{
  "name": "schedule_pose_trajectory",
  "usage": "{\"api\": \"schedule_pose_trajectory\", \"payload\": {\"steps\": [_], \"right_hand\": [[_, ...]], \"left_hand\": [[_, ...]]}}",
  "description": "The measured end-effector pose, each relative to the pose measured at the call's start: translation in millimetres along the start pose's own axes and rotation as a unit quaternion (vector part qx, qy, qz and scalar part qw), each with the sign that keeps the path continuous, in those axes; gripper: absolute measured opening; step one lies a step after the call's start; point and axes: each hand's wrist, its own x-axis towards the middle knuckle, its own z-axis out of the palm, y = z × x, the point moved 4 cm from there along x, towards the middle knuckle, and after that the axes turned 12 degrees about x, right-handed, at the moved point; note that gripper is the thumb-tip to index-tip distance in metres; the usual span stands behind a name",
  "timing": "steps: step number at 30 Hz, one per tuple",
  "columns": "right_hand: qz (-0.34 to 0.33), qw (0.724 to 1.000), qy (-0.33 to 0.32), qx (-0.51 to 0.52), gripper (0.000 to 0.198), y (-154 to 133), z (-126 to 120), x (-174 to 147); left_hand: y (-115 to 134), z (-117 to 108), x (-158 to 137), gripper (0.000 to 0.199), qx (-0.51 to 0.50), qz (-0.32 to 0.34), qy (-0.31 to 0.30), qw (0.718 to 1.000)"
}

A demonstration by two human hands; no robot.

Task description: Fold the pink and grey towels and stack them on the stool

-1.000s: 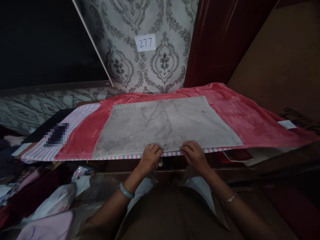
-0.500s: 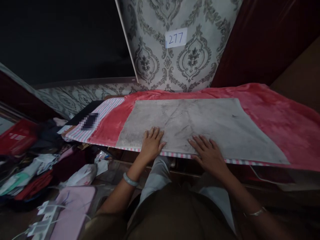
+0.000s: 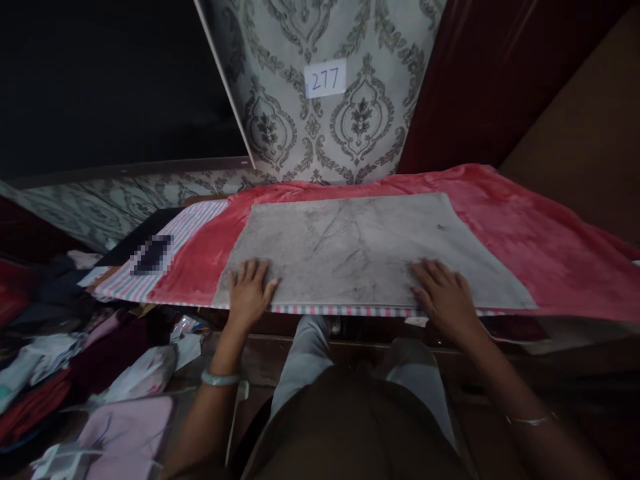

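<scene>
A grey cloth [image 3: 345, 247] lies spread over a red plush blanket [image 3: 505, 233], with a few faint creases near its middle. My left hand [image 3: 249, 293] rests flat on the cloth's near left part, fingers spread. On the near right part, my right hand [image 3: 443, 290] also lies flat with its fingers apart, slightly blurred. Neither hand grips anything. Beneath the blanket, a striped pink, white and grey cloth [image 3: 193, 223] shows at the left and along the near edge.
A dark pixelated patch [image 3: 153, 255] covers something on the striped cloth. Behind stand a large dark screen [image 3: 115, 87] and a patterned wall [image 3: 280, 40] with a paper marked 277 [image 3: 325, 79]. Clothes [image 3: 110, 350], a pink board [image 3: 127, 433] and a power strip [image 3: 60, 460] lie low at left.
My hands have moved apart over the grey cloth, the left hand toward its left edge and the right hand further right. The camera view has turned slightly right.
</scene>
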Motion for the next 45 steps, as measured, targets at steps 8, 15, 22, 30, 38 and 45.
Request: {"api": "schedule_pose_trajectory", "payload": {"steps": [8,15,22,30,38,45], "right_hand": [[0.065,0.997,-0.001,-0.038,0.053,23.8,-1.8,-14.5],[0.091,0.995,-0.041,-0.001,0.052,27.1,-10.0,36.4],[0.077,0.990,-0.115,-0.017,0.057,17.0,6.8,65.6],[0.090,0.990,-0.110,0.010,0.054,29.8,13.1,61.6],[0.073,0.995,-0.049,0.037,0.047,15.0,-17.2,153.8],[0.126,0.983,-0.131,0.029,0.061,65.2,13.9,169.7]], "left_hand": [[-19.3,10.1,-1.1,0.058,0.040,-0.027,-0.059,0.997],[8.0,-22.3,35.4,0.054,-0.012,-0.001,-0.050,0.999],[74.4,-5.6,58.5,0.063,-0.031,0.144,-0.058,0.987],[64.0,-3.0,57.9,0.062,-0.035,0.143,-0.090,0.985],[126.0,-46.0,133.7,0.055,-0.091,0.246,0.003,0.965],[195.3,-18.3,141.9,0.068,-0.087,0.334,-0.009,0.939]]}}
